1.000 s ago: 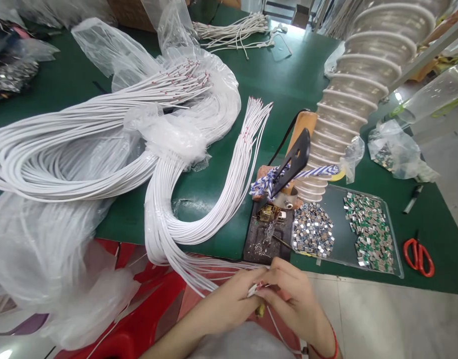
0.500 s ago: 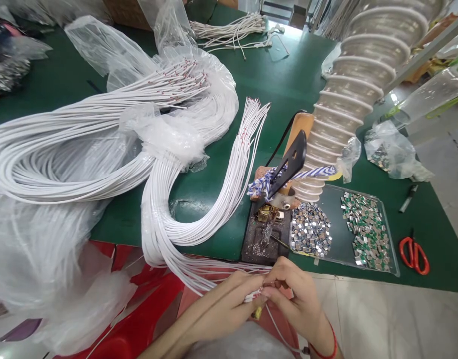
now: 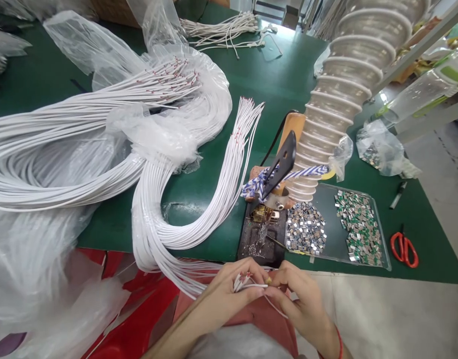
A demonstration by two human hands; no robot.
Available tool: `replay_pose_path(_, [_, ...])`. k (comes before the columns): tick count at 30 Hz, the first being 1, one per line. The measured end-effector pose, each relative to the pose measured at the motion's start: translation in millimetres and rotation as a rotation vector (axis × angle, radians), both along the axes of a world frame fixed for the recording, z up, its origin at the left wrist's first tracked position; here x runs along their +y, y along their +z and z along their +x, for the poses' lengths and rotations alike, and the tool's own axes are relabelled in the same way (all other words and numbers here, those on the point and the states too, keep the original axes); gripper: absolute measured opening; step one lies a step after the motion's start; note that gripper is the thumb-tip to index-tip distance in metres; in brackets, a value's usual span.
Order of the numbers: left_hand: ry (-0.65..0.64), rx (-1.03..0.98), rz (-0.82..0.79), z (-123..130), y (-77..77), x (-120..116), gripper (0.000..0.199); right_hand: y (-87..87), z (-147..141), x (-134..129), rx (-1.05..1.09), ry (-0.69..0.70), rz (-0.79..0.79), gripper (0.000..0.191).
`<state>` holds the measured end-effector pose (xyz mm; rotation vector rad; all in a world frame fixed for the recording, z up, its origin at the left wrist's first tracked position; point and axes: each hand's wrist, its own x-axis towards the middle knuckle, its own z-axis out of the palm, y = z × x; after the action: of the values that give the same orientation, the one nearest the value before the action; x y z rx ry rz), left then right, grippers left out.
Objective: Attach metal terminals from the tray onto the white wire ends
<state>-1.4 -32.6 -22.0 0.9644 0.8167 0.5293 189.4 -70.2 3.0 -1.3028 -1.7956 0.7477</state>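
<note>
1. Green-topped workbench [image 3: 285,70] spreads ahead of the grip, with a red plastic stool [image 3: 139,304] below and to the left of the hands (only part of it shows, so the kind of seat is uncertain).
2. A bundle of white cables [image 3: 157,234] lies ahead and to the left of the grip. Its long axis curves: strands leave the hands leftward, bend round in a U, then run back up the bench, their red-marked tips [image 3: 247,112] ending almost straight ahead of the grip.
3. The left hand [image 3: 229,294] is the nearer hand to the bundle. Its fingers are curled closed, pinching a small bunch of wire ends [image 3: 242,284].
4. The right hand [image 3: 300,304], with a red band on its wrist, is just right of the left hand. Its thumb and fingers are pressed together on a thin white wire [image 3: 257,285] running out from the bunch (the exact contact is partly hidden).
5. Ahead and right of the grip sit a dark work board [image 3: 261,244], a clear tray [image 3: 384,249] of metal terminals [image 3: 358,229], and red-handled scissors [image 3: 404,249], farther right.
</note>
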Motion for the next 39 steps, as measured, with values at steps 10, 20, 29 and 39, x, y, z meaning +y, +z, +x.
replay_pose_path(10, [0.229,-0.172,0.079,-2.0,3.3,3.5,0.030,-12.7,-27.8,-6.3,0.405,-0.146,-0.132,0.021])
replay_pose_path(20, [0.301,-0.076,0.129,-10.0,-3.2,7.2,0.008,-5.4,33.7,16.6,-0.073,-0.386,-0.047,0.011])
replay_pose_path(29, [0.325,0.001,0.205,-17.7,-9.0,19.3,0.002,-20.6,77.6,35.8,-0.389,-0.414,-0.124,0.017])
replay_pose_path(39, [0.284,0.053,0.290,-14.1,-3.4,19.6,0.008,-19.7,80.8,37.0,-0.260,-0.495,-0.171,0.028])
